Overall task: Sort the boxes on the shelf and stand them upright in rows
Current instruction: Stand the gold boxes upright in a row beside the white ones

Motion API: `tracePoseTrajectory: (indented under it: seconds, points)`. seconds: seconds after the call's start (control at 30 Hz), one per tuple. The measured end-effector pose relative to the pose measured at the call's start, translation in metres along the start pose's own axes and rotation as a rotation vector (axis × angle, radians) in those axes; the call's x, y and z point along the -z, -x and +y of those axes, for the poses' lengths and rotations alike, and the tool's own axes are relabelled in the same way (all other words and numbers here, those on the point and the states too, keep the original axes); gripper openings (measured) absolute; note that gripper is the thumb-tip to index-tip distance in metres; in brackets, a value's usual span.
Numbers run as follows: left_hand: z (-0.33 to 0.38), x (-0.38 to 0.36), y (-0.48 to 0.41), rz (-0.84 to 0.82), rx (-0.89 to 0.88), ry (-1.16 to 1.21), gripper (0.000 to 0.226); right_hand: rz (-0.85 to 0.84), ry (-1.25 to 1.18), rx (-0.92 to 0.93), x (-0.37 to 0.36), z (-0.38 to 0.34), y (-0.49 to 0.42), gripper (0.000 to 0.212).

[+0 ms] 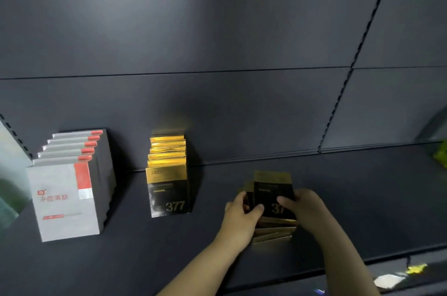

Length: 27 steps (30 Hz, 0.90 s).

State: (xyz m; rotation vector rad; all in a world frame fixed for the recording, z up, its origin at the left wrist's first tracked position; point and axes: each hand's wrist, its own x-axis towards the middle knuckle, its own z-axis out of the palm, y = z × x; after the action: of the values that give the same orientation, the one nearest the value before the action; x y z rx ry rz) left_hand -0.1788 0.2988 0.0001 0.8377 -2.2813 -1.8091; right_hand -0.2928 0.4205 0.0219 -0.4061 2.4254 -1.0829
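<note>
A pile of black-and-gold boxes [273, 230] lies flat on the dark shelf [362, 198] at centre right. On top of it, a black-and-gold box [271, 189] marked 377 is tilted up. My left hand [242, 215] grips its left edge and my right hand [302, 206] grips its right edge. A row of several upright black-and-gold boxes [168, 189] stands at the centre. Further left stands a row of several upright grey boxes with a red stripe [67, 196].
The shelf's back panel [217, 77] rises behind the rows. A slotted upright [348, 77] divides it at the right. A yellow-green object [441, 155] shows at the far right edge. White and yellow scraps [399, 276] lie below the shelf's front edge.
</note>
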Motion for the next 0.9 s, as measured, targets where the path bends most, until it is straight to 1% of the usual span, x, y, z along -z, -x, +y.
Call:
tracePoseTrajectory:
  seconds: [0.07, 0.17, 0.27, 0.37, 0.43, 0.5, 0.53, 0.67, 0.8, 0.87, 0.9]
  points:
    - [0.004, -0.001, 0.001, -0.006, -0.036, 0.031, 0.029, 0.017, -0.058, 0.013, 0.002, -0.005, 0.005, 0.018]
    - [-0.002, 0.003, 0.004, 0.044, -0.126, 0.099, 0.036, 0.052, -0.167, 0.112, 0.000, -0.017, 0.015, 0.013]
    - [-0.008, 0.024, 0.011, 0.128, -0.168, 0.248, 0.040, 0.025, -0.227, 0.207, -0.010, -0.031, 0.023, 0.012]
    - [-0.015, 0.060, 0.020, 0.176, -0.200, 0.292, 0.044, -0.046, -0.262, 0.212, -0.032, -0.047, 0.023, 0.004]
    - [-0.026, 0.084, 0.027, 0.214, -0.179, 0.284, 0.046, -0.142, -0.295, 0.206, -0.054, -0.054, 0.018, 0.010]
    - [-0.040, 0.105, 0.035, 0.271, -0.155, 0.244, 0.043, -0.238, -0.301, 0.217, -0.079, -0.061, 0.015, 0.015]
    - [-0.049, 0.114, 0.038, 0.311, -0.151, 0.229, 0.041, -0.260, -0.287, 0.228, -0.093, -0.065, 0.014, 0.016]
    - [-0.087, 0.141, 0.039, 0.513, -0.081, 0.214, 0.038, -0.217, -0.182, 0.209, -0.148, -0.077, 0.007, 0.018]
    - [-0.107, 0.153, 0.024, 0.639, 0.005, 0.168, 0.030, -0.166, -0.156, 0.196, -0.176, -0.086, 0.002, 0.026]
    - [-0.107, 0.156, 0.016, 0.691, -0.004, 0.129, 0.032, -0.131, -0.177, 0.199, -0.181, -0.089, -0.002, 0.031]
    - [-0.106, 0.156, 0.015, 0.690, -0.021, 0.102, 0.035, -0.122, -0.173, 0.212, -0.183, -0.088, -0.004, 0.032]
